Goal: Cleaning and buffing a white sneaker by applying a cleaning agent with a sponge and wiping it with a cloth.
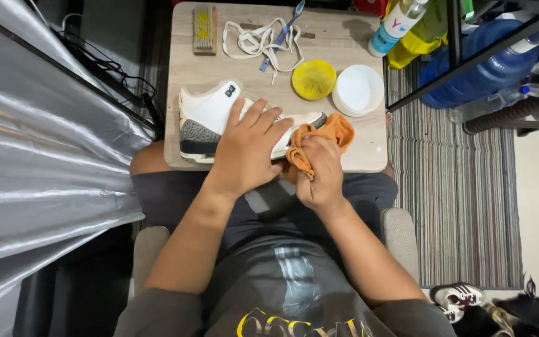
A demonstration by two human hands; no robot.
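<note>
A white high-top sneaker with a grey patterned heel lies on its side on a small wooden table. My left hand rests flat on the sneaker's middle, fingers spread, pressing it down. My right hand is closed around an orange cloth at the sneaker's toe end, near the table's front edge. The toe is partly hidden by the cloth and my hands.
Farther back on the table lie white laces, a blue toothbrush, a wooden brush, a yellow lid and a white tub. Bottles stand at the right. A striped rug and shoes lie to the right.
</note>
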